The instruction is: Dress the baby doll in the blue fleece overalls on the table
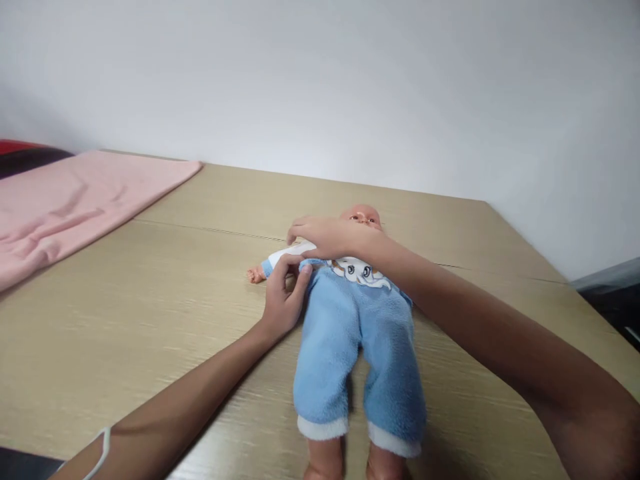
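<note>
A baby doll (363,215) lies on its back on the wooden table, its head away from me. It wears fluffy blue overalls (330,333) with white cuffs and an animal face on the chest, over a white sleeve (287,255). At the side of the overalls, my left hand (287,293) pinches the blue edge between thumb and fingers. My right hand (325,237) reaches across the doll's chest, its fingers curved over the white sleeve at the shoulder. That hand and forearm hide the doll's lower face and part of its chest; whether the fingers grip cloth is hidden.
A pink cloth (100,193) lies with folds over the left part of the table (175,333). A red and black object (30,155) shows behind it at the far left. A white wall (320,87) rises behind the table. Dark items stand past the right edge.
</note>
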The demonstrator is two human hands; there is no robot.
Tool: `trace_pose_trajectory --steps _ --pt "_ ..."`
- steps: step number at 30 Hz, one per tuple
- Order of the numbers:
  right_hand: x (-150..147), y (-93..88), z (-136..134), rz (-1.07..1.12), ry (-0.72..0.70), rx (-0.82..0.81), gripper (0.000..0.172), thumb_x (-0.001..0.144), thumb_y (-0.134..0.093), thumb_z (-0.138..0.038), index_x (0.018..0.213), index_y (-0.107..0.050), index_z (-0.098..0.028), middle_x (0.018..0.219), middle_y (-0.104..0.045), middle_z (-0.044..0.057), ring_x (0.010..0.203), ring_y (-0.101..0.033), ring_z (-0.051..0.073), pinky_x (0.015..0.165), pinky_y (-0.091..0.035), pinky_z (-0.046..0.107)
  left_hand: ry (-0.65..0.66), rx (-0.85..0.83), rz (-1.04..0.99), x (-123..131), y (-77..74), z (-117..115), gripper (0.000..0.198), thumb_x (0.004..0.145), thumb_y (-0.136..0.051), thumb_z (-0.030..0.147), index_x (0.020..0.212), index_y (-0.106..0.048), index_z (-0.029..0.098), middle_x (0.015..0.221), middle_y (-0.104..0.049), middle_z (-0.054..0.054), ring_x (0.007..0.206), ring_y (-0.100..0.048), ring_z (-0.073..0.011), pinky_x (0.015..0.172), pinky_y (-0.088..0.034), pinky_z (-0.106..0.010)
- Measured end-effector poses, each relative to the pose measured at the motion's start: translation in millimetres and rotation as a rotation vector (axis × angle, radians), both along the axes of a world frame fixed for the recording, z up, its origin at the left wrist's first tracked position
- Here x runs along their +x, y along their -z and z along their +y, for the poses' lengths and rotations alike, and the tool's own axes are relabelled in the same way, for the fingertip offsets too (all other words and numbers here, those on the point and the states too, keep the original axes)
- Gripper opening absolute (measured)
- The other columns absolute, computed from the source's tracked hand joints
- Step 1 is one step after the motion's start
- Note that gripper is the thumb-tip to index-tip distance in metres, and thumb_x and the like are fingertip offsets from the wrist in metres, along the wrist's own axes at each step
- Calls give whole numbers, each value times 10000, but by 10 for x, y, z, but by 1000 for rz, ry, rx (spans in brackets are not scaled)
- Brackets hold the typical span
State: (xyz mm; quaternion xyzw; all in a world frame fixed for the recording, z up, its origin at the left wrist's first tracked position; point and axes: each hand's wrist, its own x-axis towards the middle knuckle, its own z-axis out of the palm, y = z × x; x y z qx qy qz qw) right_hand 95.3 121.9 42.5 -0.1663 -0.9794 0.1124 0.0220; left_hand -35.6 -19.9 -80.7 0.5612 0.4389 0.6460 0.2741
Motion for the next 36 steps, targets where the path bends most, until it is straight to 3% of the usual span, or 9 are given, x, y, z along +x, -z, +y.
trace_pose_trajectory --steps 4,8,13,16,21,25,28,32,36 --pt "-312 264 172 -124 -128 -70 285 989 -743 -141 1258 -773 -230 1297 -819 95 1141 -754 274 955 -554 384 26 6 -14 11 -33 -8 258 1112 -680 523 1079 -682 267 986 -675 -18 925 -597 -230 907 -466 -373" --pt "-334 382 153 -64 -115 -63 177 1018 -693 -167 1159 -794 -208 1189 -837 111 1055 -754 292 871 -538 387 31 7 -13 18 -56 -12 225 1128 -667 482 1064 -669 267 996 -676 -25 951 -605 -232 918 -476 -381" --pt "-124 287 11 184 3 -81 211 1019 -674 -224 1220 -704 -165 1213 -779 133 1090 -715 284 929 -535 386 73 67 9 13 -41 -27 186 1139 -657 422 1049 -677 261 972 -657 -29 921 -601 -222 874 -486 -379" --pt "48 206 -86 376 81 -193 309 989 -595 -160 1292 -646 -194 1248 -753 105 1105 -700 260 965 -536 384 56 76 35 2 -17 -39 201 1131 -664 442 1050 -689 260 969 -673 -39 912 -606 -230 876 -496 -392" --pt "331 164 -142 549 132 -421 388 910 -602 -140 1283 -643 -236 1275 -736 60 1155 -676 247 1025 -533 376 -124 233 159 -29 67 -66 148 1106 -686 432 1090 -710 287 1126 -632 -81 1109 -625 -287 1024 -529 -479" --pt "466 195 -133 599 111 -425 412 886 -588 -98 1262 -693 -232 1311 -729 80 1265 -658 277 1099 -520 427 -190 401 156 -36 110 -60 95 1127 -628 405 1152 -667 322 1283 -578 -95 1209 -637 -289 1064 -556 -503" --pt "487 243 -152 581 44 -356 433 873 -572 -51 1220 -755 -234 1277 -734 88 1279 -664 282 1144 -506 458 -138 379 105 -24 106 -20 145 1151 -582 448 1148 -624 310 1271 -648 -92 1230 -663 -283 1105 -553 -514" --pt "491 294 -203 520 -18 -331 406 910 -595 -62 1191 -818 -252 1296 -726 101 1275 -681 286 1150 -514 457 -107 244 -61 -2 73 36 178 1151 -627 443 1141 -644 266 1050 -689 -37 979 -674 -199 907 -562 -343" --pt "579 257 -289 540 119 -343 248 1023 -658 -255 1228 -798 -246 1286 -766 103 1235 -692 295 1136 -515 469 -78 59 -155 33 14 49 306 1113 -688 542 1048 -658 244 954 -666 -5 870 -636 -165 823 -533 -277"
